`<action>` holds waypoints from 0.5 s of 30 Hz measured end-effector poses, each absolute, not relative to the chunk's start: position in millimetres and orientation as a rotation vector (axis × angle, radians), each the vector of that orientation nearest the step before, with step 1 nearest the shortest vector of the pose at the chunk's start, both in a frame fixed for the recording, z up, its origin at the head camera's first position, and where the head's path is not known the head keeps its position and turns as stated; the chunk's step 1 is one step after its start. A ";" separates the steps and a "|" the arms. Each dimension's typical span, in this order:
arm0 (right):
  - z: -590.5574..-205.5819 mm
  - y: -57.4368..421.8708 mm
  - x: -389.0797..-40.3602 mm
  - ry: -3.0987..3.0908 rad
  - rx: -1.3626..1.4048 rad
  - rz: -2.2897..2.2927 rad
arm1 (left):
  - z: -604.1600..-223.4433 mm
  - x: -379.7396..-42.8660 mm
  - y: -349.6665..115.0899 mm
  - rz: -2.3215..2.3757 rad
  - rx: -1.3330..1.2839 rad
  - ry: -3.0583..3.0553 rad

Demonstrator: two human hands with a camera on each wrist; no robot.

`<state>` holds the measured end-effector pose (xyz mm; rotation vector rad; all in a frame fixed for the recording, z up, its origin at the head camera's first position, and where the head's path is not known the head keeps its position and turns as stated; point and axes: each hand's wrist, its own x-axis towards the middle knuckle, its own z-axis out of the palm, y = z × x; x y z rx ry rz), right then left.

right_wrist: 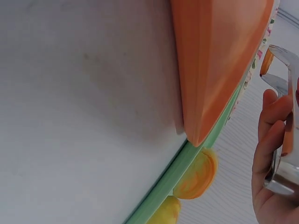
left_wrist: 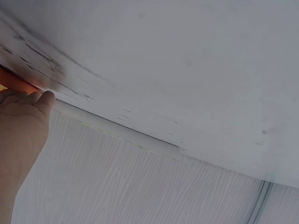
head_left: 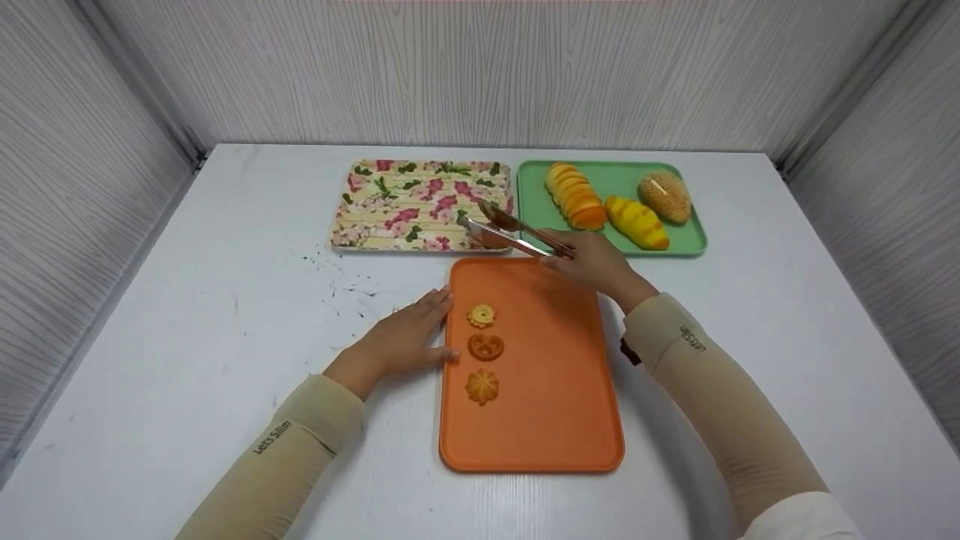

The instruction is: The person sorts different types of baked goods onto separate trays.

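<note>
My right hand (head_left: 592,262) grips metal tongs (head_left: 517,232) above the far end of an orange tray (head_left: 547,420). The tongs' tips reach over the near right corner of the flowered tray (head_left: 390,199). In the right wrist view, a thin orange-brown piece (right_wrist: 267,62), perhaps a cookie, sits between the tips. My left hand (head_left: 401,337) rests at the orange tray's left edge, fingers extended and thumb at the rim. Along that side lie a round yellow cookie (head_left: 482,315), a brown pretzel-shaped cookie (head_left: 486,346) and a flower-shaped cookie (head_left: 482,386).
A green tray (head_left: 536,176) stands at the back right, bearing a ridged loaf (head_left: 574,195), a yellow bread (head_left: 637,223) and a seeded bun (head_left: 666,196). Dark marks (head_left: 352,289) spot the white table left of the orange tray. Pale panels (head_left: 480,75) enclose the back and sides.
</note>
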<state>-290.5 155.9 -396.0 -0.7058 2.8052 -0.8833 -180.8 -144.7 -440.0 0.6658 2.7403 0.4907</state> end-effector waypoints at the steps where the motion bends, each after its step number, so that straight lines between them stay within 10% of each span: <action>1: -396.6 154.7 -291.1 2.814 -0.697 -0.879 | -439.8 -180.8 -144.9 0.495 0.674 2.740; 15: -406.9 149.0 -295.6 2.869 -0.635 -0.751 | -441.1 -181.5 -145.9 0.486 0.669 2.740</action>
